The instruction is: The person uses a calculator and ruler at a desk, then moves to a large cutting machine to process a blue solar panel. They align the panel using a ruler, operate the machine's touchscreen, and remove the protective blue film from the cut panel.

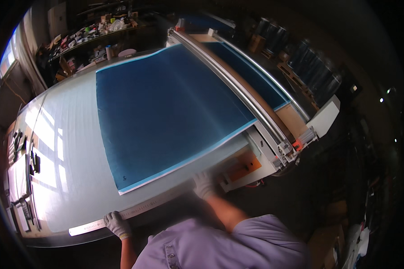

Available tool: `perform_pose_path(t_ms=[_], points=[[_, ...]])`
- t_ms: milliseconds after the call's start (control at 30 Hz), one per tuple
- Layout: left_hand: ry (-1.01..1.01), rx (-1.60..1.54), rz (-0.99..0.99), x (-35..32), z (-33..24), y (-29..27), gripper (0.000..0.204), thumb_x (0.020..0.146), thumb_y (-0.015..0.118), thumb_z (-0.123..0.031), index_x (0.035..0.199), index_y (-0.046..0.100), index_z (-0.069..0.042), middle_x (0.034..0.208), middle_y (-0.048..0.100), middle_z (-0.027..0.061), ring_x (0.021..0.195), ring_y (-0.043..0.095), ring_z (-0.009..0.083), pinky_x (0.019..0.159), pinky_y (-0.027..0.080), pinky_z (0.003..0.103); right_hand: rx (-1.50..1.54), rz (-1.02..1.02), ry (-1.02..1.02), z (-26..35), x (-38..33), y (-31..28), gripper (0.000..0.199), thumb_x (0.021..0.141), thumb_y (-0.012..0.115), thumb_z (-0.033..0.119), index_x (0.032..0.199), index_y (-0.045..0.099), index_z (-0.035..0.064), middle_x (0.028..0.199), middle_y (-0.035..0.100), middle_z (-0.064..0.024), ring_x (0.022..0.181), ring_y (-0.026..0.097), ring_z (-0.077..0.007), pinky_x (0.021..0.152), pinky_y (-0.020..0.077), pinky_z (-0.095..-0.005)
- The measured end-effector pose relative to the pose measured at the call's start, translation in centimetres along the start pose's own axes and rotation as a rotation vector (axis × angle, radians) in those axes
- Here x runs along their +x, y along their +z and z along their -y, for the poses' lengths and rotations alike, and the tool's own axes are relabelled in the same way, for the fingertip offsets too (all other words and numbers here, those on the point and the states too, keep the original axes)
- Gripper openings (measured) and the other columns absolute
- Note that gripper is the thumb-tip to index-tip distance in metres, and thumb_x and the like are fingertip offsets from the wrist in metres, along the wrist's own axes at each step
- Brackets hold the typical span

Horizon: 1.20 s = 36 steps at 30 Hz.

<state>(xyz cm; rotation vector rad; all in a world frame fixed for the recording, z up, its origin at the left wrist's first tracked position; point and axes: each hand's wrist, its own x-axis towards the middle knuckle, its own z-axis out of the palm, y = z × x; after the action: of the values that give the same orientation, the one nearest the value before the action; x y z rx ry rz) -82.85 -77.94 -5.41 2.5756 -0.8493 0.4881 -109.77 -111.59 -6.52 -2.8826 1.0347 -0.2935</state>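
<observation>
Our ruler [87, 227] lies along the near edge of the tabletop [78, 179], our left hand's [116, 224] grip closed over it, probably for steadiness. Our right hand [204, 184] blurs; we cannot tell its grip. Beyond lies the blue sheet [166, 112], its small dark mark [124, 178] unreadable.

Deep navy on the sheet [166, 116], with a faint paler streak, bright cyan bands along near and far edges, a white strip outside the near band and a small black mark by one corner. Pale grey on the surface [76, 125], faintly rippled, with glaring white patches toward the left. Silver on the ruler [90, 227], ticked with dark graduations. Grey-white on the gloved left hand [116, 224] and right hand [205, 185]. Plain lavender on the shirt [220, 244]. Brown on the roller [249, 91], orange on the panel [250, 165].
</observation>
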Motion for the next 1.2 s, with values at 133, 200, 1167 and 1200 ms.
perform_pose_path(t_ms=[133,200,1167,1200], points=[[-0.052,0.002,0.013,-0.3,0.3,0.3,0.004,0.084,0.059,-0.009,0.084,0.059,-0.005,0.093,0.059,0.015,0.1,0.056,0.0376,0.098,0.042,0.05,-0.061,0.107,0.042,0.4,0.4,-0.7,0.066,0.073,0.077,0.035,0.131,0.055,0.0109,0.125,0.054,-0.0138,0.12,0.048,-0.0343,0.106,0.0386,-0.0469],[-0.059,0.005,0.042,-0.4,0.6,0.5,0.005,0.082,0.06,-0.009,0.085,0.06,-0.005,0.094,0.06,0.015,0.101,0.056,0.0378,0.096,0.043,0.05,-0.054,0.109,0.054,0.6,0.1,-0.4,0.067,0.073,0.077,0.035,0.131,0.055,0.0102,0.125,0.054,-0.014,0.121,0.048,-0.0346,0.106,0.0383,-0.0467],[-0.063,0.024,0.06,-0.1,-0.5,0.1,0.006,0.08,0.063,-0.007,0.086,0.065,-0.008,0.094,0.063,0.0109,0.099,0.058,0.034,0.091,0.044,0.047,-0.003,0.067,0.027,-0.3,0.9,-0.5,0.066,0.069,0.078,0.033,0.127,0.056,0.01,0.12,0.056,-0.013,0.118,0.05,-0.0334,0.103,0.0387,-0.0472],[-0.072,0.012,0.059,0.1,-0.8,0.2,0.007,0.08,0.064,-0.006,0.087,0.065,-0.008,0.094,0.063,0.0112,0.099,0.058,0.0342,0.091,0.044,0.047,-0.019,0.085,0.039,-0.2,0.9,-1.1,0.067,0.069,0.078,0.033,0.128,0.056,0.0098,0.12,0.056,-0.0129,0.118,0.05,-0.0332,0.103,0.0389,-0.0469]])
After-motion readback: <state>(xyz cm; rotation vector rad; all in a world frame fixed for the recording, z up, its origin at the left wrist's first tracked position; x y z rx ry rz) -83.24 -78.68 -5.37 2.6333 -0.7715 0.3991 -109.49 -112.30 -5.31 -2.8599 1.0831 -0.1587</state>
